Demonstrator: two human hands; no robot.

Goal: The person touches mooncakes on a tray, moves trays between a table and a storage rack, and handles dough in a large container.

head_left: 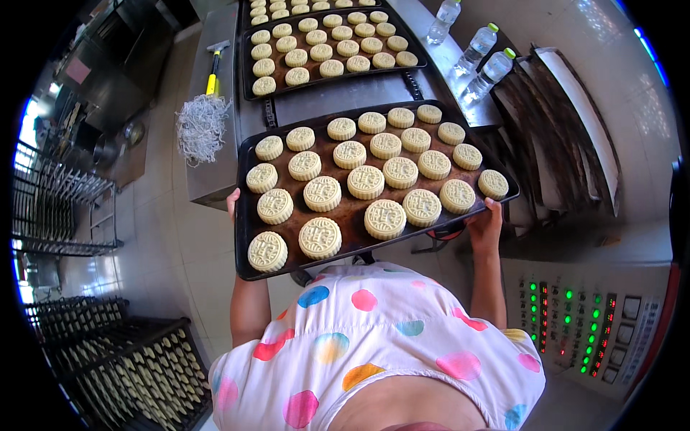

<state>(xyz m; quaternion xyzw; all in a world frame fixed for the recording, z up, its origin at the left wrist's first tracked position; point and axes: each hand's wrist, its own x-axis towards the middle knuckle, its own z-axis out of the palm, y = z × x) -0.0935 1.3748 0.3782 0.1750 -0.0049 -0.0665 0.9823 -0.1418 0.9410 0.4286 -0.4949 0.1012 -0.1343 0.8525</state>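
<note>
- Far left, wire racks (61, 190) stand on the pale tiled floor (180, 244), and more racking (122, 366) lies low in the corner.
- A mop (202, 126) with a yellow handle leans by the steel bench (215, 179).
- The left hand (232, 203) grips the left edge of the dark baking tray (345, 215); only fingertips show over the rim, curled on it.
- The tray is held level at chest height, just in front of the bench, loaded with rows of pale moulded pastries (366, 182).
- My read: the tray is stiff and fairly heavy, while the pastries look soft, loose and easily marked, so holding both short edges and keeping it flat suits it.
- The right hand (486, 228) clamps the right edge, thumb on top.
- Behind, a second filled tray (248, 79) rests on the bench.
- Right, three water bottles (478, 50), stacked empty trays (575, 129) and a control panel (575, 323) with green and red lights.
</note>
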